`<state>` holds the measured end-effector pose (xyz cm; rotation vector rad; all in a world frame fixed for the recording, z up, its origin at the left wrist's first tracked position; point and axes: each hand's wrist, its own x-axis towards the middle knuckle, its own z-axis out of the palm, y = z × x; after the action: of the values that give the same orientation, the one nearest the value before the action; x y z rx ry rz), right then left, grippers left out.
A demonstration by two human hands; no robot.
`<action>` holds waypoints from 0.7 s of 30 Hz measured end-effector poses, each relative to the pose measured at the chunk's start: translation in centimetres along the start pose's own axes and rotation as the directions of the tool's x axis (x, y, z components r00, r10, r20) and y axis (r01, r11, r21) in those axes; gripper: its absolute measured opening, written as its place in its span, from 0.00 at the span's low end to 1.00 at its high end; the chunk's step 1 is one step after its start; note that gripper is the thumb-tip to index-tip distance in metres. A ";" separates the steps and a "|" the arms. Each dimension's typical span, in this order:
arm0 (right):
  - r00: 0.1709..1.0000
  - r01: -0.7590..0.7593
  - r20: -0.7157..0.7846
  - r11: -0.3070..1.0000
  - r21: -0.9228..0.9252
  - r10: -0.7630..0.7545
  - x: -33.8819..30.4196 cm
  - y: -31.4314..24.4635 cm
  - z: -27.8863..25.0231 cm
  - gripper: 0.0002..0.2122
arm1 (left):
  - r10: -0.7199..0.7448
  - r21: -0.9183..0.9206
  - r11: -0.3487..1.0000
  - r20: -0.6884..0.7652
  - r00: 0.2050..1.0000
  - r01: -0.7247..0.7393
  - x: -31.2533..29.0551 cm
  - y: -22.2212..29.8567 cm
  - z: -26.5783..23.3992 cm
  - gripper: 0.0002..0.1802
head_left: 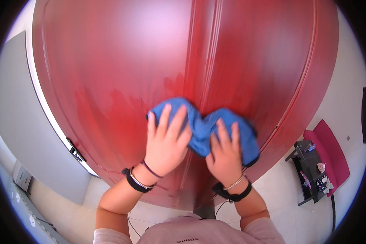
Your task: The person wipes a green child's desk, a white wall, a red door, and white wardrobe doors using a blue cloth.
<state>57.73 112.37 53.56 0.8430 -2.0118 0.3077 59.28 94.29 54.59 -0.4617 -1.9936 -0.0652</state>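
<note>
A blue cloth (203,132) lies against the red door (110,61), across the upright moulding (209,69) and below the middle of the door's visible face. It is crumpled into two rounded lobes with a dip and loose folds between them; its edging is dark, and its right end is blurred. The left hand (166,146) rests on the left lobe and the right hand (227,160) on the right one, both with fingers spread and laid over the fabric, not clenched around it. Whether any cloth is pinched under the thumbs I cannot tell.

The door's side edges stand well apart from both hands, and its face is bare above the cloth and to either side. The black handle (76,151) sits at the door's left edge, away from the left hand. A grey panel (32,110) stands beyond that edge. Well to the right of the door are a dark low worktop (311,162) with small items on it and a crimson sofa (333,160).

The door is glossy, with pale reflections, raised ridges and darker, wet-looking smears beside the cloth. The cloth looks soft and matt; pale, smooth floor tiles (272,203) show below the door.
</note>
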 end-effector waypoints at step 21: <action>1.000 0.016 0.014 0.997 0.078 -0.017 1.2 -1.8 1.4 0.34 | 0.181 -0.236 0.955 -0.028 0.983 -0.182 1.7 -0.9 -0.8 0.15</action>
<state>57.58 109.74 53.56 0.9131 -2.0163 0.3736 59.03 93.77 56.56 -0.7963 -1.9364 -0.1917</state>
